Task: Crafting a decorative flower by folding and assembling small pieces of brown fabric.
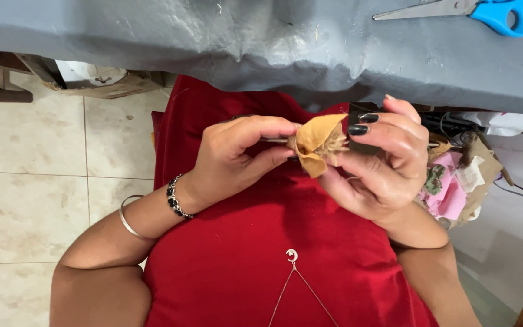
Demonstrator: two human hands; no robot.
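Head view: my left hand (237, 154) pinches the gathered end of the tan cloth (317, 144), my right hand (388, 160) grips its frayed middle, over my lap below the bench (152, 36). I judge I'm mid-gather; tightening needs steady pinching.

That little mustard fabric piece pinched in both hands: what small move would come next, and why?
Probably the left hand draws the thin needle-like tool onward through the gathered mustard fabric piece, since its fingertips pinch that tool right at the cloth while the right hand steadies the bunched folds.
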